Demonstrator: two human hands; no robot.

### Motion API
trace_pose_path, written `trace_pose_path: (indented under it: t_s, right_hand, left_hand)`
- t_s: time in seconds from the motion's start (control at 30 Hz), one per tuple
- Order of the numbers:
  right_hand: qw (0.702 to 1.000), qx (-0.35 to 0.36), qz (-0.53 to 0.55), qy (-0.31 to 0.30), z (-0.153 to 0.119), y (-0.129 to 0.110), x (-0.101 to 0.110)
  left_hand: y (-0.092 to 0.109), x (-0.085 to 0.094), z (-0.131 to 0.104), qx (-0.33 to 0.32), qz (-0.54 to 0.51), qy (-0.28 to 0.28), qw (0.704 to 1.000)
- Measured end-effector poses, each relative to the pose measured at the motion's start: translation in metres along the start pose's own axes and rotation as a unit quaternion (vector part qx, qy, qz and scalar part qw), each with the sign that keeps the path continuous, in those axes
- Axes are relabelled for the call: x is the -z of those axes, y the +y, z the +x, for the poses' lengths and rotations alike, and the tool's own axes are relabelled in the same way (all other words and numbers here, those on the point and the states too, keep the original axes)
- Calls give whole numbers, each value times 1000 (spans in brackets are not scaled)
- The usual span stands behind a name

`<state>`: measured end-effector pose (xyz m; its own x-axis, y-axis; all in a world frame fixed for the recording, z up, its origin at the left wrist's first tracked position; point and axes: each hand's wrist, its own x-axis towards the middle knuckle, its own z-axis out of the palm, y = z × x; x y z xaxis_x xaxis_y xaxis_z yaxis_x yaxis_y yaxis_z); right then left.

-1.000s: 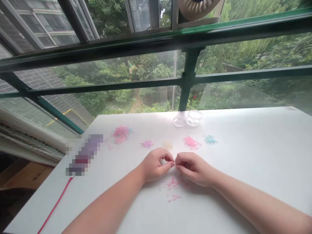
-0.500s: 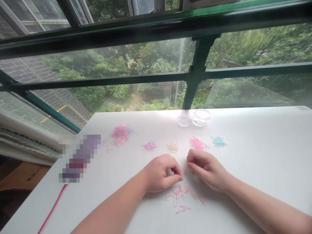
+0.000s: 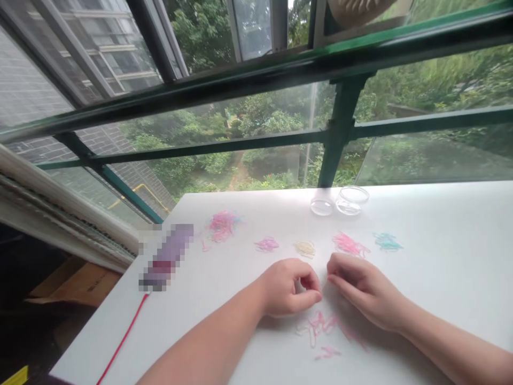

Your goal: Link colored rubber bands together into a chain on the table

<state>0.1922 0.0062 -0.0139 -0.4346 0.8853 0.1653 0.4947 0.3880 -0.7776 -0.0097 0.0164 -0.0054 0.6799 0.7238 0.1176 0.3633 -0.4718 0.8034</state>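
My left hand [image 3: 290,289] hovers just above the table with thumb and forefinger brought together; whatever lies between the tips, if anything, is too small to make out. Close by on the right, my right hand [image 3: 366,291] is curled in a similar pinch, its fingertips hiding any content. The two hands do not touch. Below them lies a loose scatter of pink and pale rubber bands [image 3: 320,326]. Beyond the hands sit small piles of purple bands [image 3: 266,244], yellowish bands [image 3: 304,248], pink bands [image 3: 349,244] and teal bands [image 3: 387,241].
A larger mixed heap of bands [image 3: 222,225] lies at the far left of the white table [image 3: 449,224]. Clear round containers [image 3: 349,206] stand at the back edge beside a clear lid or dish [image 3: 321,207]. A blurred-out purple object [image 3: 170,256] trails a red cord [image 3: 124,337].
The view has swung left, so everything sits further right in the picture. Both hands keep nearly the same pinched pose and place above the table.
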Motion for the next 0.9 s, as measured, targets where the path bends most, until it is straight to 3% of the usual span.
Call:
trace_pose_path:
  t_s: [0.27,0.6,0.9]
  right_hand:
    - [995,26,-13,-97,-4,6,-4]
    - [998,-13,-13,-52,1,9,-6]
    - [993,19,-15,-113,-1,3,-1]
  left_hand:
    - [-9,-9,1,-4,25,40,999]
    - [-10,-7,1,19,9,39,999]
    - [-8,-7,2,18,30,82,996]
